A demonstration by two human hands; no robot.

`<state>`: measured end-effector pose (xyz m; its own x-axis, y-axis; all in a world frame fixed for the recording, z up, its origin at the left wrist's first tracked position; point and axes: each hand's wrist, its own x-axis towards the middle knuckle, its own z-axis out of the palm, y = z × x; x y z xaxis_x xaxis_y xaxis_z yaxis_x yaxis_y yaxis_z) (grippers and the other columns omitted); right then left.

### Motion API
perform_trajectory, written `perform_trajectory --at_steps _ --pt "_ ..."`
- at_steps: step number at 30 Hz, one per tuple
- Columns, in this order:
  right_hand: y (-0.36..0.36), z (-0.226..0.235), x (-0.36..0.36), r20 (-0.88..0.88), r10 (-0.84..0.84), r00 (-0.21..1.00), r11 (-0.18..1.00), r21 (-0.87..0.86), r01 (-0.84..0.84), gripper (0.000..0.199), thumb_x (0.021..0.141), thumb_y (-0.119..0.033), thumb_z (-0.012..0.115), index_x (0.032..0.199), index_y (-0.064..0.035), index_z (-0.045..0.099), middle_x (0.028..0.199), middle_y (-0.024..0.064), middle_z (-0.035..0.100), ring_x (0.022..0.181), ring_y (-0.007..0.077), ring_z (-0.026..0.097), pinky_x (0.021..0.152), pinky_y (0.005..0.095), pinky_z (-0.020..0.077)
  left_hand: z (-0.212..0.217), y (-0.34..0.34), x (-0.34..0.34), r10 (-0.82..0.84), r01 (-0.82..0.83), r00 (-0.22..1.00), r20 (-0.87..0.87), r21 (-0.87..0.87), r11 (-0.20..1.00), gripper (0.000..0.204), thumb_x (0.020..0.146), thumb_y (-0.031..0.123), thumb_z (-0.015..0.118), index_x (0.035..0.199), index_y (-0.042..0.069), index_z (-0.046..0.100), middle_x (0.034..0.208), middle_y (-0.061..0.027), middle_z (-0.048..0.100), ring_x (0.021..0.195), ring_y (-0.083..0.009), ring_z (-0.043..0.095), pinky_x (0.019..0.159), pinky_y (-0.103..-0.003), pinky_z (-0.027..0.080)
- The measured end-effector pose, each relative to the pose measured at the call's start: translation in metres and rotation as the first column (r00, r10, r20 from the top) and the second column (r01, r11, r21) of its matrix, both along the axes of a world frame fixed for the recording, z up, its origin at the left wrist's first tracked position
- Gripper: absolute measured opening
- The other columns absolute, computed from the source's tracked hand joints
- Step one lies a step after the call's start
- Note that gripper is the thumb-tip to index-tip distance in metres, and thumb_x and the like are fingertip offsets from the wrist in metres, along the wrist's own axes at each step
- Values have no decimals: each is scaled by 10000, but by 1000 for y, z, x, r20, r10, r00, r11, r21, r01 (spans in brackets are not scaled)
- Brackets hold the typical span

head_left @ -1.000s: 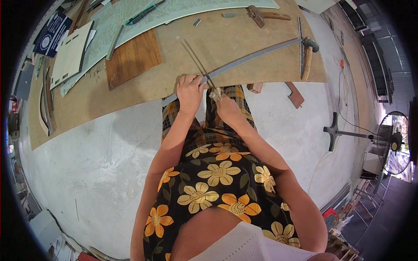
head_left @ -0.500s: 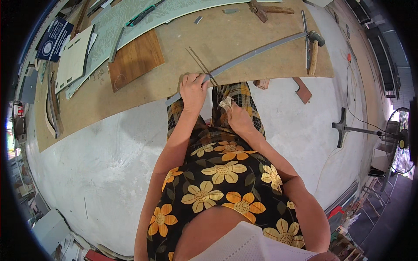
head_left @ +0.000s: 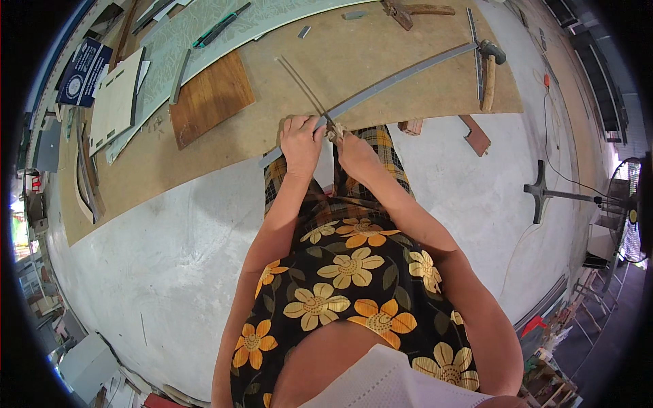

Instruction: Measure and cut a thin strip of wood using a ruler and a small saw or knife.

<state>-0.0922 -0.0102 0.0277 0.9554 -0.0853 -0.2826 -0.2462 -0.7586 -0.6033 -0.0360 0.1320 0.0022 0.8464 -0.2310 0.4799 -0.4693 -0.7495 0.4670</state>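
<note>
A long grey strip (head_left: 401, 75), which looks like a metal profile, lies slantwise across the table and sticks out past its near edge. My left hand (head_left: 300, 144) is closed over it near that edge, pressing it down. In my right hand (head_left: 356, 156) is the cloth-wrapped handle of a hacksaw (head_left: 303, 85), seen as two thin parallel bars. Those bars cross the strip just right of my left fingers. My right fist is close to the strip and the table edge. The contact between blade and strip is too small to make out.
On the brown table (head_left: 272, 68) lie a wooden board (head_left: 211, 98), a pale patterned panel (head_left: 252, 17) with a green-handled cutter (head_left: 221, 26), a hammer (head_left: 407, 13) and a mallet (head_left: 490, 75). A fan stand (head_left: 541, 192) stands on the floor at the right.
My right hand has pushed the hacksaw forward and to the left, so its bars reach farther over the table. My left hand stays on the strip.
</note>
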Motion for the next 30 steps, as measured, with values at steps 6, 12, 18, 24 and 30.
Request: perform_trajectory --at_steps 6,12,18,24,30 --pt "-10 8 -55 2 -24 1000 999 -33 24 291 974 -188 491 1024 91 555 788 347 632 764 491 645 671 562 519 1 -1 2 18 -18 1000 -17 -1 1000 258 726 156 785 969 91 729 936 -60 629 938 -297 584 805 -417 469" --pt "0 -2 -18 54 -4 999 1000 -7 4 275 946 -161 459 1014 79 574 798 321 654 807 475 664 728 546 535 1 -1 2 1 -1 1000 1 6 1000 246 726 164 776 958 98 729 935 -53 632 952 -285 588 798 -419 469" --pt "-10 -12 -43 43 -16 999 1000 20 15 301 936 -174 482 1020 97 583 812 330 657 804 474 669 727 553 534 2 0 -1 5 -5 1000 -1 0 1000 254 733 162 775 973 95 727 947 -57 637 966 -295 585 810 -424 469" --pt "-15 -8 -16 -39 26 999 1000 5 -26 297 936 -166 477 1024 92 594 899 312 671 860 453 671 758 535 535 -1 -2 1 -25 25 1000 9 20 999 272 724 151 787 981 89 723 954 -70 620 970 -318 575 826 -438 462" --pt "-7 -4 -24 3 -19 1000 1000 -12 19 288 936 -162 475 1055 80 572 963 299 667 912 449 659 799 529 525 -7 1 2 -19 17 999 38 53 998 266 748 157 791 992 84 716 982 -79 608 988 -328 568 844 -444 465"
